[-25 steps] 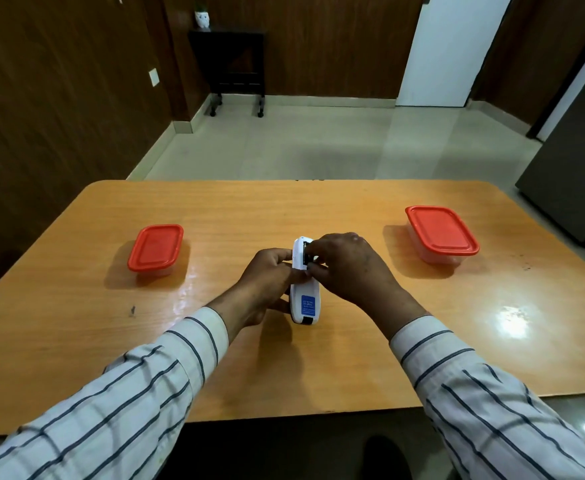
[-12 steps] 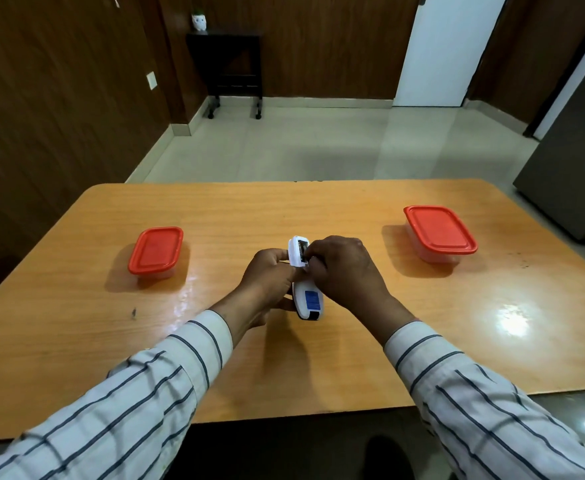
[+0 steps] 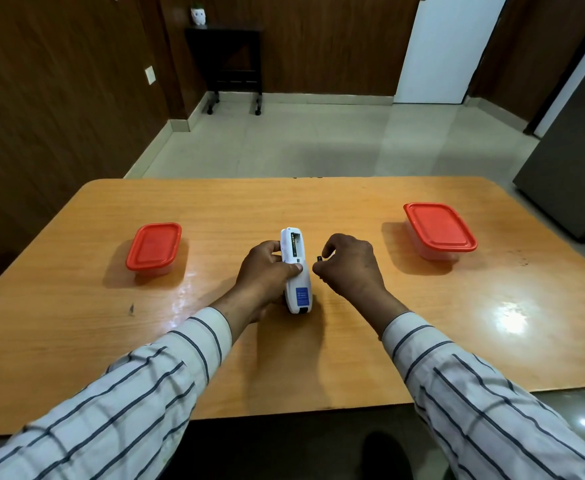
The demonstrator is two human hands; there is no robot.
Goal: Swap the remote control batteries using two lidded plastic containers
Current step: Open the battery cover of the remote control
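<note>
single head-worn wide-angle view, looking forward and down. glossy orange wooden table (image 3: pixel 318 209) fills mid-frame, striped sleeves (image 3: pixel 491 393) close at bottom edge, floor and dark wood-panelled wall (image 3: pixel 318 39) across top.

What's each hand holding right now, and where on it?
Left hand grips the white remote around its middle, thumb across the back. Right hand pinches a small dark item, likely a battery, between its fingertips.
</note>
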